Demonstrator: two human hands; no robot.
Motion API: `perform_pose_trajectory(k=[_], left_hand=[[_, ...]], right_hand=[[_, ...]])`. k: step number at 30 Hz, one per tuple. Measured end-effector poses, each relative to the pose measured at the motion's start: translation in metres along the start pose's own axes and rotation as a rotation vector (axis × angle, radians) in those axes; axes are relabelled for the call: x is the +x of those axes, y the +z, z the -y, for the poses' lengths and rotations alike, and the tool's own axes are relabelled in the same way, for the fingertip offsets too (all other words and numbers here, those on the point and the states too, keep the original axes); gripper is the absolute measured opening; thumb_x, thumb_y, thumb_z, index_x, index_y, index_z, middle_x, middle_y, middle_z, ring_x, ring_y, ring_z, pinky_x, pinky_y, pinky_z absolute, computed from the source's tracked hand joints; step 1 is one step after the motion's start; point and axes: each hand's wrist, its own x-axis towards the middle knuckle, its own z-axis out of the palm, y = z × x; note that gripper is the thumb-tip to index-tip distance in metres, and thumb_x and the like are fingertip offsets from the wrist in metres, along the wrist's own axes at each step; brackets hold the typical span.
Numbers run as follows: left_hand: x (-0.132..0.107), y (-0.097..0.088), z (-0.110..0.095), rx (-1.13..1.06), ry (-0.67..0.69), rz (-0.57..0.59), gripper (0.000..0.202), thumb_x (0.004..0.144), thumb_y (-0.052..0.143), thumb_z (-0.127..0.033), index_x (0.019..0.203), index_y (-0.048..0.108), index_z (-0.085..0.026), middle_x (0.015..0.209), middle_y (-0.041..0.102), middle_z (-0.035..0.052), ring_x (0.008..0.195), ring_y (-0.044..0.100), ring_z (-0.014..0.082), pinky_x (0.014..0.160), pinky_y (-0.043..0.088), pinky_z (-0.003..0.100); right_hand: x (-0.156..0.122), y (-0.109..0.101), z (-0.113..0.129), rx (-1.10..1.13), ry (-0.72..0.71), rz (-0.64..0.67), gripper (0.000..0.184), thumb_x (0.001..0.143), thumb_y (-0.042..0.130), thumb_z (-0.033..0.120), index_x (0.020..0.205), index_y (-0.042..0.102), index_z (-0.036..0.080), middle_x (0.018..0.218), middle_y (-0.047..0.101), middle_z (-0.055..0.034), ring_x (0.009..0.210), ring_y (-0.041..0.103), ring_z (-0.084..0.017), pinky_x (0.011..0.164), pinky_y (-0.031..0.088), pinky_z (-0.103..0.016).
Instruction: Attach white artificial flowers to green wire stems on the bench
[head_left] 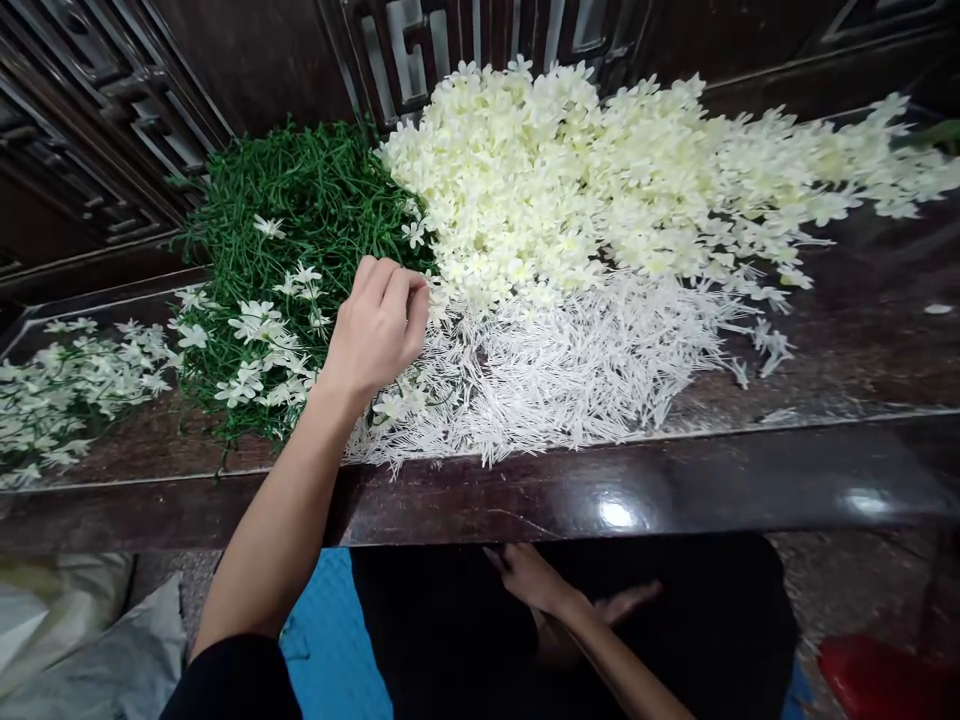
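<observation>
The left hand (384, 318) is curled narrow above the counter (862, 345) (whether it pinches anything, I cannot tell). From it, green stems (300, 190) lie toward eleven o'clock, cream blossoms (540, 190) at two, white slivers (577, 365) at three. The right hand (529, 578), at five, is partly hidden, its grip unclear.

Passage, right: bare strip of dark bench (862, 340), below the trailing pale blossoms (540, 180) and right of the white slivers (585, 360); a few loose bits lie there. 
Passage, upper: open air above the blossoms and slivers. 
Passage, small: bare patch at the front, between white-flowered sprigs (97, 390) and green stems (292, 190). 
Obstacle, rear: carved panel (285, 60), upright behind the heaps. 
Obstacle, middle: blossoms, stems and slivers, meeting edge to edge. 
Obstacle, left: left hand (382, 310) and forearm, slanting across the stems. 
Obstacle, front: bench rim (675, 490), between right hand (529, 580) and slivers.
</observation>
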Motion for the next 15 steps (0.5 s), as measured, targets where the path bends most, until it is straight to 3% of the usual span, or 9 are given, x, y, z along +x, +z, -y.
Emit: perform_pose_trajectory(k=[5, 9, 12, 15], left_hand=[[0.004, -0.002, 0.003, -0.066, 0.011, -0.094, 0.024, 0.106, 0.037, -0.03, 0.096, 0.057, -0.021, 0.1, 0.062, 0.0123, 0.101, 0.058, 0.0267, 0.092, 0.052, 0.048], [0.009, 0.005, 0.007, -0.187, 0.154, -0.196, 0.028, 0.106, 0.039, -0.037, 0.091, 0.055, -0.021, 0.092, 0.06, 0.0112, 0.094, 0.057, 0.0245, 0.088, 0.052, 0.046], [0.013, 0.01, 0.004, -0.181, 0.204, -0.168, 0.031, 0.107, 0.037, -0.038, 0.09, 0.055, -0.019, 0.09, 0.058, 0.0114, 0.093, 0.056, 0.0235, 0.089, 0.051, 0.046], [0.014, 0.012, -0.003, -0.154, 0.201, -0.152, 0.027, 0.106, 0.041, -0.035, 0.089, 0.054, -0.019, 0.09, 0.058, 0.0106, 0.092, 0.056, 0.023, 0.088, 0.051, 0.045]], right_hand=[[-0.003, -0.012, 0.006, 0.05, -0.026, 0.112, 0.051, 0.107, 0.034, 0.035, 0.131, 0.07, 0.009, 0.138, 0.068, -0.018, 0.136, 0.059, -0.028, 0.112, 0.041, -0.032], [-0.005, -0.01, 0.008, 0.072, -0.035, 0.156, 0.055, 0.107, 0.033, 0.039, 0.147, 0.058, 0.01, 0.152, 0.056, -0.0162, 0.146, 0.048, -0.028, 0.119, 0.033, -0.034], [-0.006, -0.001, 0.013, 0.061, -0.062, 0.186, 0.055, 0.108, 0.031, 0.04, 0.143, 0.062, 0.01, 0.151, 0.058, -0.0159, 0.146, 0.049, -0.027, 0.119, 0.032, -0.031], [-0.008, 0.007, 0.021, 0.016, -0.073, 0.231, 0.057, 0.108, 0.03, 0.04, 0.119, 0.076, 0.007, 0.124, 0.074, -0.0198, 0.124, 0.068, -0.029, 0.105, 0.045, -0.031]])
